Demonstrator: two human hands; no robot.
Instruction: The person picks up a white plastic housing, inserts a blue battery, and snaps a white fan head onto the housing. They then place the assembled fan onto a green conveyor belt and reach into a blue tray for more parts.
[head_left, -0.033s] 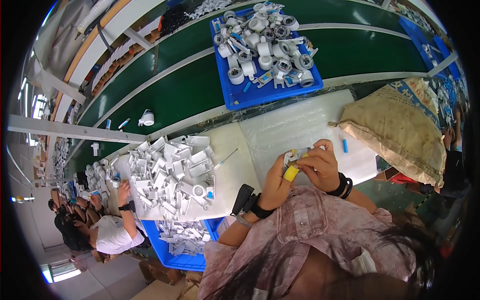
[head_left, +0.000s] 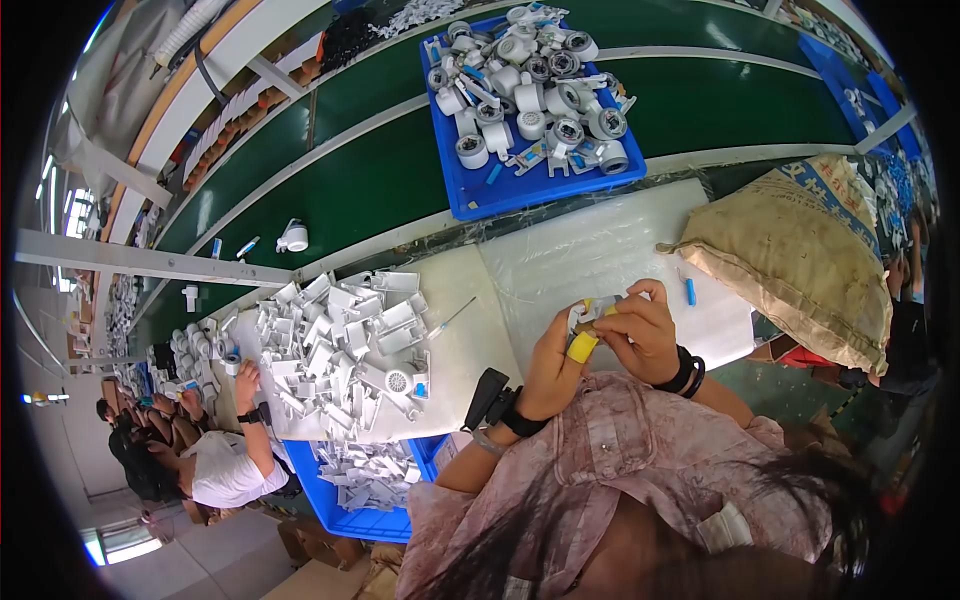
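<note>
My left hand point(head_left: 548, 378) and my right hand point(head_left: 643, 338) meet in front of my chest, above the table's near edge. Both are closed, fingers bent around a small white and grey plastic part point(head_left: 582, 316). Most of this part is hidden by my fingers. A bright yellow wrap point(head_left: 581, 347) shows beside my left hand's fingers; whether it is on a finger or on the part, I cannot tell. To the right of my hands lies a blue-handled tool point(head_left: 690, 291). A heap of white plastic pieces point(head_left: 335, 345) covers the table on my left, with a thin screwdriver-like tool point(head_left: 452, 316) beside it.
A blue tray point(head_left: 474, 200) full of white round-headed assemblies stands ahead on the green conveyor point(head_left: 385, 150). At right rests a tan woven sack point(head_left: 790, 250). A blue bin point(head_left: 365, 522) holds more white pieces below the table. On the left, a co-worker's hand point(head_left: 246, 385) reaches toward parts.
</note>
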